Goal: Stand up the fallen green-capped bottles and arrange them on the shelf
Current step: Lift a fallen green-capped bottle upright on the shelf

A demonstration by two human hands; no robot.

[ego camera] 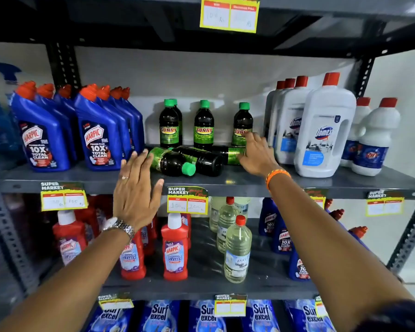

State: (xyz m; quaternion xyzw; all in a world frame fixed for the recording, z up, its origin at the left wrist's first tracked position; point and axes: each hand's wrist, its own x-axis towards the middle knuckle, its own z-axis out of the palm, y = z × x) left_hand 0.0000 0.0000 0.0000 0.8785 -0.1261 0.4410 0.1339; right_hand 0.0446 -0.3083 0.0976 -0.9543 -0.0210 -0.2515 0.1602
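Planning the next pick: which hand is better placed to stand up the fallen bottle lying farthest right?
Right. The right hand already rests against the rightmost fallen bottle, fingers over its label. The left hand is open at the shelf edge, nearer the front fallen bottle.

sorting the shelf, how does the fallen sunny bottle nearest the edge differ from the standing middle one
The nearest fallen bottle lies on its side, cap toward the shelf edge; the middle standing bottle is upright, cap up. The fallen one sits near the front, touching another fallen bottle; the standing one stands alone farther back. Both are dark with green caps.

Supermarket aisle: price tags (187,200) on steel shelf (225,182) of cleaning bottles (98,130).
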